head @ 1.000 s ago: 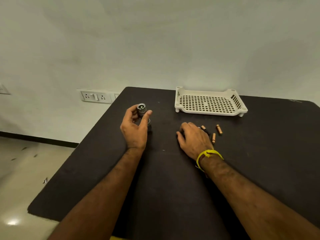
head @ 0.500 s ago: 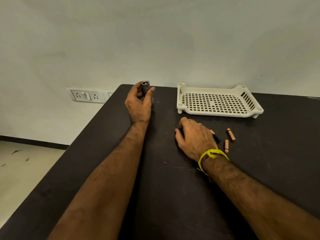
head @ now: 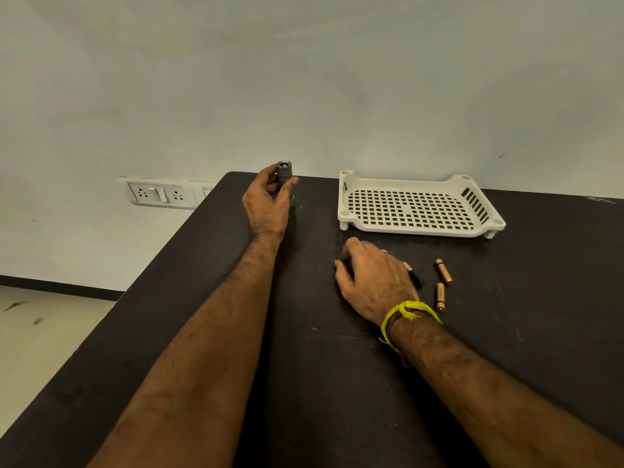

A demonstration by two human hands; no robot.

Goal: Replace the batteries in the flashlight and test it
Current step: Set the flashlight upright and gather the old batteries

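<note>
Head view, left hand (head: 266, 206) grips upright flashlight (head: 284, 172) at table's far edge, right hand (head: 373, 282) curled on table (head: 540, 332), grasp unclear, batteries (head: 443, 271) just beside it.

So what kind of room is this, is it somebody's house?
Hard to say for sure. It looks like a plain indoor room with a worktable, maybe a home or an office: a bare pale wall, a wall socket panel, and a dark table holding only a white plastic tray and loose batteries.
</note>
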